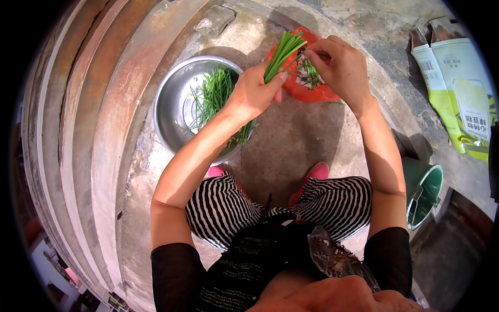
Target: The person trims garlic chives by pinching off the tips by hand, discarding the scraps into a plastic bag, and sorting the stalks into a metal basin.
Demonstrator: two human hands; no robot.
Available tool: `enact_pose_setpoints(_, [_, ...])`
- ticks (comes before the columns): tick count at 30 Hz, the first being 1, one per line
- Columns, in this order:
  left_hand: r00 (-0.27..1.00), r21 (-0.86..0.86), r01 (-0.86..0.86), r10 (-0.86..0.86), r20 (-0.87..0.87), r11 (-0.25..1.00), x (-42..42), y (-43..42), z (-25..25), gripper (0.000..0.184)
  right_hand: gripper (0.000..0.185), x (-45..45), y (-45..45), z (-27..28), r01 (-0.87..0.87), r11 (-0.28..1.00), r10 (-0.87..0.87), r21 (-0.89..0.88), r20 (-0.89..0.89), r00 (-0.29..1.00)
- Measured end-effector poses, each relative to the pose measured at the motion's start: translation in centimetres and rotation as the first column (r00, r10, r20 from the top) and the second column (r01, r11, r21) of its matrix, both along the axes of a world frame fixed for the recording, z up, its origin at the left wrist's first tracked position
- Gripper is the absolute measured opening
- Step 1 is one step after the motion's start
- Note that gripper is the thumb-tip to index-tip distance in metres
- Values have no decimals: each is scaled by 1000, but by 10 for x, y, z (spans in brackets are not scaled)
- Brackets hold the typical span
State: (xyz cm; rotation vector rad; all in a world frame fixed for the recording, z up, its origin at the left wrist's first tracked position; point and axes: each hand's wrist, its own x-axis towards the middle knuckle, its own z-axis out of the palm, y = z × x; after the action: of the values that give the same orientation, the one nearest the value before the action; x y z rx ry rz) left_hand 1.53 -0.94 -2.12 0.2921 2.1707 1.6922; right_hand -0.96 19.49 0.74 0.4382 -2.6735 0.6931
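A bunch of green chives (283, 54) is wrapped in the fingers of my left hand (255, 89), its cut ends pointing up and away from me. My right hand (340, 66) is just to the right, thumb and fingers pinched together at a thin chive stalk beside the bunch. Below it lies a red plastic bag or basin (304, 93) with green scraps (311, 77) in it; my hand hides part of it. To the left stands a round metal bowl (169, 106), where many loose chives (214, 96) are heaped on the right side, partly behind my left forearm.
Curved concrete steps (117, 104) rise along the left. A flat stone (214, 21) lies beyond the bowl. At right are a green bucket (423, 195) on its side and a printed white-and-green packaging sheet (457, 83). My pink shoes (317, 174) rest on the concrete floor.
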Motion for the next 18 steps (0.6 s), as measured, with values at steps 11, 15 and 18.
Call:
enact_pose_setpoints(11, [950, 181, -146, 87, 300, 973, 7, -8, 7, 23, 15, -20, 88, -100, 313, 949, -292, -39, 272, 917])
enact_pose_setpoints(15, [908, 197, -180, 86, 410, 964, 2, -13, 6, 25, 18, 12, 143, -156, 424, 904, -401, 55, 453, 796])
enact_pose_setpoints(18, [893, 202, -237, 131, 431, 950, 3, -11, 7, 29, 16, 46, 160, -201, 147, 937, -284, 315, 447, 848])
